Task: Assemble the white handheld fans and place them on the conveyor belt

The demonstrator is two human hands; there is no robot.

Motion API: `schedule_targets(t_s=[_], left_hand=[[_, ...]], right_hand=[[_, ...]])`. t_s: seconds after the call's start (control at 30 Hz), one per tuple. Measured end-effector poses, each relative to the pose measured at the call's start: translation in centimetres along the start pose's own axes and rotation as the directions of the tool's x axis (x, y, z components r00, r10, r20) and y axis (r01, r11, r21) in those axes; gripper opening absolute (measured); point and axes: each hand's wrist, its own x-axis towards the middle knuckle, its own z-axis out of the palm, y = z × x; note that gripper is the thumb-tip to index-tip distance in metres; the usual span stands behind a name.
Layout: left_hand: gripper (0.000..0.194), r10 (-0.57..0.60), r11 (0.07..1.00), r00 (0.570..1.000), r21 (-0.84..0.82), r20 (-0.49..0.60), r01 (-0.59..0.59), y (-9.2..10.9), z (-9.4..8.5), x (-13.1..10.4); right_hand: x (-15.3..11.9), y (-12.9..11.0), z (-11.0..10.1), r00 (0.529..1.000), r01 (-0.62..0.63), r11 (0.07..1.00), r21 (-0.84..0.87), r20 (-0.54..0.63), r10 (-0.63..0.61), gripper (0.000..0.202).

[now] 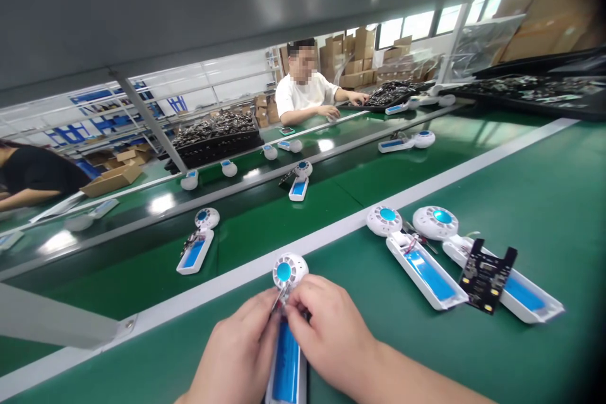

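Observation:
In front of me lies an opened white handheld fan [290,260], its round vented head pointing away and a blue battery [286,366] in its handle. Both hands meet at the fan's neck. My left hand [241,344] is closed, with a thin dark-edged piece, apparently a circuit board [278,300] seen edge-on, at its fingertips. My right hand [331,328] pinches close beside it; a bit of red wire shows there, but the fingers hide what they grip. To the right rest a second fan [426,274] and a third fan [534,300], with a black circuit board [487,278] on the third.
Beyond a pale rail [331,227] runs a green conveyor [255,227] carrying more opened fans, one fan [194,252] at left. Across it a co-worker [305,91] reaches to a black tray of parts [392,95]. A grey panel [237,6] hangs overhead; a metal post [57,312] stands left.

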Motion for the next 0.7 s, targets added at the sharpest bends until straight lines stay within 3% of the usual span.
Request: schedule_targets(t_s=[0.1,0.23,0.4,0.57,0.7], left_hand=[[0.028,-0.04,0.999,0.999,-0.03,0.026,0.041,0.1,0.0,-0.2],[0.029,0.024,0.999,1.0,-0.044,0.019,-0.023,-0.1,0.1,-0.4],[0.033,0.095,0.99,0.994,-0.107,0.062,-0.088,-0.2,-0.5,0.2],[0.034,0.148,0.974,0.983,-0.187,0.11,-0.125,0.0,-1.4,0.9],[0.034,0.163,0.969,0.976,-0.213,0.147,-0.129,0.6,-1.2,0.7]], right_hand=[[-0.1,0.0,-0.1,0.997,0.071,0.997,-0.02,-0.003,-0.071,0.017],[-0.3,0.2,-0.2,0.994,0.106,0.993,-0.043,-0.005,-0.106,0.016],[-0.5,0.5,-0.1,0.997,0.074,0.996,-0.054,0.017,-0.074,0.017],[-0.9,0.8,0.1,0.996,0.07,0.997,-0.034,-0.045,-0.072,0.018],[-1.2,0.8,0.3,0.995,0.091,0.994,-0.061,-0.04,-0.093,0.019]])
